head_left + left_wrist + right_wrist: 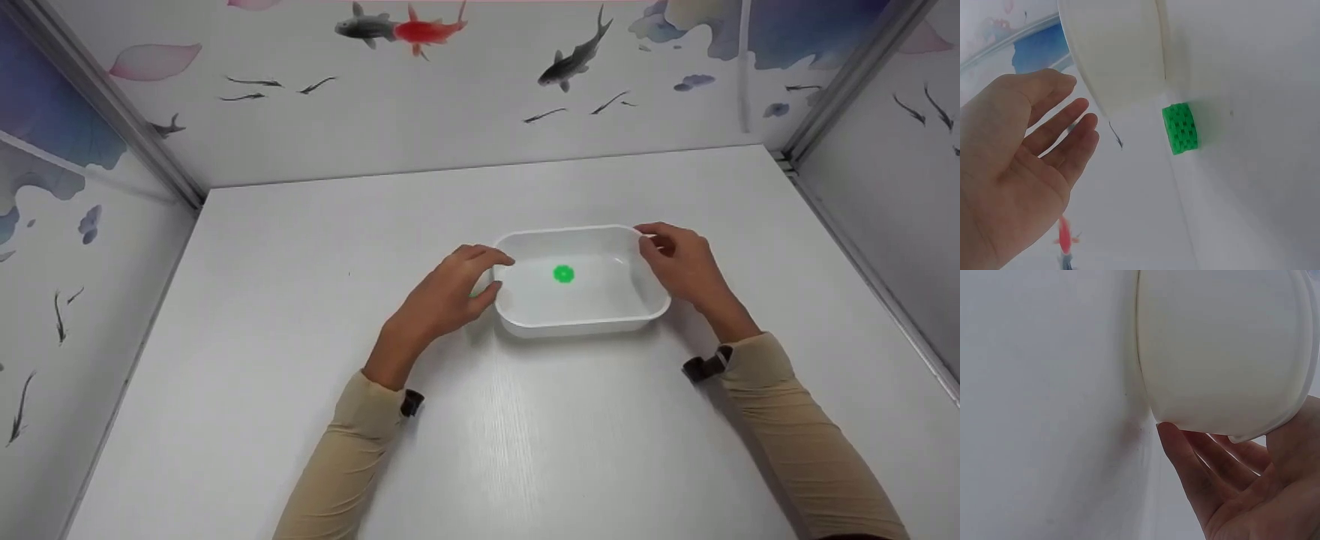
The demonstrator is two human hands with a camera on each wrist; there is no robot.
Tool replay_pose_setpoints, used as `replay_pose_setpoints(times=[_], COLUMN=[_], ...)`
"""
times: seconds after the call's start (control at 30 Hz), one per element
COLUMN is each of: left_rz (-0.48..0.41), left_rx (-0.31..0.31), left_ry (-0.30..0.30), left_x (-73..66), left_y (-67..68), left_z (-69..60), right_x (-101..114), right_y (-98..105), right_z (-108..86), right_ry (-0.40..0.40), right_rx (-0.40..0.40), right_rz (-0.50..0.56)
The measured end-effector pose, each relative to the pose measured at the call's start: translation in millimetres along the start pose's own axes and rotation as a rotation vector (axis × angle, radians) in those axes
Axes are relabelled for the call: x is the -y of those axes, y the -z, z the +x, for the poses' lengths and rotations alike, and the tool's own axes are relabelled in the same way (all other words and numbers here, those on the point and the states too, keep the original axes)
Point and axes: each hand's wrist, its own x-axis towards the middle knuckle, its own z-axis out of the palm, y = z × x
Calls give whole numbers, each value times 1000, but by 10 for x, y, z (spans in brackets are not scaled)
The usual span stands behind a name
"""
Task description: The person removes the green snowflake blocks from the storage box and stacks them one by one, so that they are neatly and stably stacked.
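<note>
A white rectangular plastic container (574,325) with rounded corners rests on the table. Inside it lies a small green notched disc (563,274). My right hand (686,264) grips its far right corner, thumb over the rim and fingers along the outer wall (1219,349). At the opposite end my left hand (442,294) is held with bent, loosely spread fingers, the fingertips beside the rim. The left wrist view shows that hand holding nothing. A green wheel-like cylinder (1180,128) with a blocky tread stands on the table outside the container, mostly hidden by the left hand in the head view.
A white tabletop (247,322) lies under everything. White panels printed with fish and petals (442,112) enclose its back and both sides, joined by metal corner posts (855,82). Dark wrist-worn cameras (705,367) sit at both cuffs.
</note>
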Motion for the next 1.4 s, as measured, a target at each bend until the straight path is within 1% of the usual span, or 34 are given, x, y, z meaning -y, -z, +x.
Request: replay_pose_setpoints(times=[0.2,0.33,0.47,0.67,0.77,0.9,1.2,1.27,1.4], left_rz=[34,32,33,28,18,18,0,4,13], left_rx=[27,36,73,125,149,181,213,218,221], left_ry=[-22,-17,-6,-21,3,62,146,154,152], left_x=[-117,-194,-259,-310,-312,-310,-358,-365,-352], left_y=[-144,-218,-295,-387,-439,-518,-643,-666,-729], left_z=[134,234,360,552,630,706,829,846,877], right_x=[-27,-12,7,39,45,37,20,17,-2], right_y=[-11,-13,-16,-19,-19,-17,10,10,-4], right_z=[19,19,14,28,40,44,32,31,39], right_ry=[31,34,28,18,13,15,50,47,31], right_rx=[-17,-16,-13,-11,-8,1,-8,-7,-14], right_rz=[-4,-4,-4,-11,-10,-10,-12,-17,-25])
